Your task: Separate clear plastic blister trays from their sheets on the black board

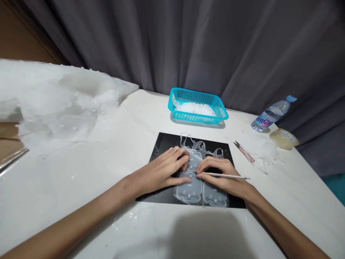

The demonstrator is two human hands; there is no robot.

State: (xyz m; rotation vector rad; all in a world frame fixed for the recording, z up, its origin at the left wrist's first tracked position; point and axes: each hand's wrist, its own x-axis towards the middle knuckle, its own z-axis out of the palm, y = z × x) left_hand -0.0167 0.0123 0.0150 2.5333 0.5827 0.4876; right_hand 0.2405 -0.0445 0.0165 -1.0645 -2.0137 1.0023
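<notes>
A black mat (161, 144) lies on the white table with a translucent grey-white plastic sheet (188, 190) on it, printed with rounded panels, small circles and lines. Thin clear cut-out strips (199, 144) curl at its far edge. My left hand (169, 165) rests on the sheet's left part, fingers bent and thumb apart, holding nothing. Pinched in my right hand (221, 174) is a thin white stick-like tool (231, 176), its tip at the sheet between both hands. The tip itself is hidden by my fingers.
Beyond the mat stands a blue basket (199, 118) with white pieces inside. Small scissors (244, 151), white scraps (261, 147), a tape roll (284, 139) and a water bottle (272, 115) are to the right. A large plastic bag (59, 97) fills the left. A grey curtain (167, 43) hangs behind.
</notes>
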